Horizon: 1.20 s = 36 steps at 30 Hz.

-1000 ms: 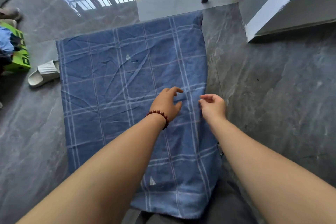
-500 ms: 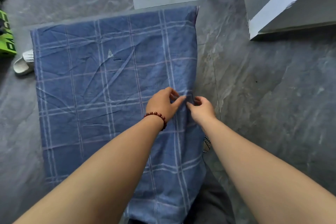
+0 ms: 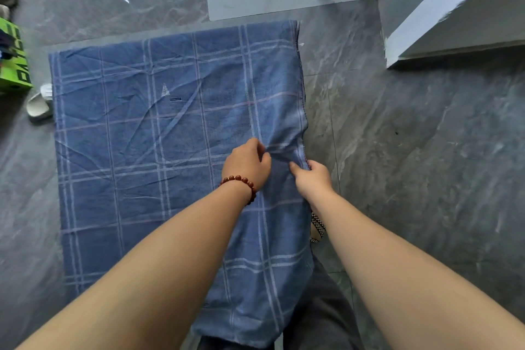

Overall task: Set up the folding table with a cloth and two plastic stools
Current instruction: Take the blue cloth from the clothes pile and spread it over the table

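Head view: the blue cloth (image 3: 142,150) lies spread over the surface. The left grip (image 3: 247,163) and right grip (image 3: 312,179) both pinch a bunched fold near its right edge. This looks like the cloth step. Next, tug gently so it lies flat; stools come after.

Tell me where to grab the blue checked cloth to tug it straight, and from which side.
Take the cloth by its right hem, about midway along, coming from the right. The top lies flat with little to pinch, while that hem hangs free over the side. The right hand pinches it there, and the left hand pinches a fold beside it.
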Tool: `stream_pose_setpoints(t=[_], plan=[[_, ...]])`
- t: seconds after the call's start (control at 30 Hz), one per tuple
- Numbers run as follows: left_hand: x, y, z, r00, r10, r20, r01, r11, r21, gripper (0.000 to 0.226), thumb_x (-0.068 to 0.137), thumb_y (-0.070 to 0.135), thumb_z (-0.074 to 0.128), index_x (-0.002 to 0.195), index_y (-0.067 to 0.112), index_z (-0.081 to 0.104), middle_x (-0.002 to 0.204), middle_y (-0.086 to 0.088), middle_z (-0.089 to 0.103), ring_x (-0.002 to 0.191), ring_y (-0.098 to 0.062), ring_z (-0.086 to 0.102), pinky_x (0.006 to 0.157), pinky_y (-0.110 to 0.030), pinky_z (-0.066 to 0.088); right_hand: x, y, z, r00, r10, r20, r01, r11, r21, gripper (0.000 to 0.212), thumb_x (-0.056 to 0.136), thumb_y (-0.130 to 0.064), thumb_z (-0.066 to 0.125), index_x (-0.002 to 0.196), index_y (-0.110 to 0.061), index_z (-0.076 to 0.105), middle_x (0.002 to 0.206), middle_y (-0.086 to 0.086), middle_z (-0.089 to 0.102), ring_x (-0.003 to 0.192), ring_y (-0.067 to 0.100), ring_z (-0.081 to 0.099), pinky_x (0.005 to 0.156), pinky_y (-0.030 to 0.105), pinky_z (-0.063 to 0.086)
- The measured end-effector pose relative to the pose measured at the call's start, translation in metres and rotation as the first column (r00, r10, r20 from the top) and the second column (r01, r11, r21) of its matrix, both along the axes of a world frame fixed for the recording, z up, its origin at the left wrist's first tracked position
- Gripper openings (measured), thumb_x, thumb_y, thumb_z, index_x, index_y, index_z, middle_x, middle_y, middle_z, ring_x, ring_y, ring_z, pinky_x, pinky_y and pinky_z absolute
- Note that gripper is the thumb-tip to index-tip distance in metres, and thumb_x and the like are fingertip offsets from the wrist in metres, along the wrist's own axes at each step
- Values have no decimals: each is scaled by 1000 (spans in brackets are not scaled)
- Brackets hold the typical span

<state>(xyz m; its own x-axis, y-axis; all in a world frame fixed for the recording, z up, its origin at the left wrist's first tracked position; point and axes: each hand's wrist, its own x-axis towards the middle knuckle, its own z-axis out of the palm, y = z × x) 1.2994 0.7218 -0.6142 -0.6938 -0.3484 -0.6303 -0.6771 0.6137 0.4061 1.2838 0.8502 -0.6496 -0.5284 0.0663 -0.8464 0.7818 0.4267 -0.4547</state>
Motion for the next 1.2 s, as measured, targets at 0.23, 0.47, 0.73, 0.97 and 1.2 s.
stream_pose_setpoints(t=[0.23,0.47,0.73,0.97,1.2], plan=[[-7,12,-4,993,-111,24,112,994,-20,15,96,28,45,99,16,53,106,-3,58,93,-21,56,82,-39,49,-2,29,-5,995,-93,48,87,989,118,9,90,-15,52,90,-11,60,90,8,60,78,24,55,65,28,42],[-8,18,-10,965,-260,-35,259,965,-31,29,87,26,62,116,22,57,133,3,39,121,-18,41,89,-32,46,0,31,-10,1000,-1,24,-3,982,188,30,88,-19,62,114,-6,58,104,8,63,102,28,61,79,26,43],[-10,9,-8,972,-234,-33,234,972,-12,39,85,21,64,122,24,52,138,5,36,121,-18,43,93,-37,49,-17,10,6,999,-16,-37,17,999,40,28,89,-17,62,116,-9,59,106,4,64,86,12,53,64,16,41],[-2,-14,-5,970,-210,119,224,968,-116,76,83,31,67,145,26,24,156,1,7,143,-22,12,109,-46,33,-21,-28,15,973,154,-170,-158,988,-5,23,87,-12,64,109,-8,62,102,4,65,89,13,58,78,20,42],[25,-45,-7,947,-176,267,194,980,-43,89,81,33,70,149,30,13,158,3,-8,145,-23,8,111,-47,31,-8,-62,19,843,461,-277,-465,883,54,26,83,-17,66,109,-16,59,112,4,60,95,17,58,85,23,45]])
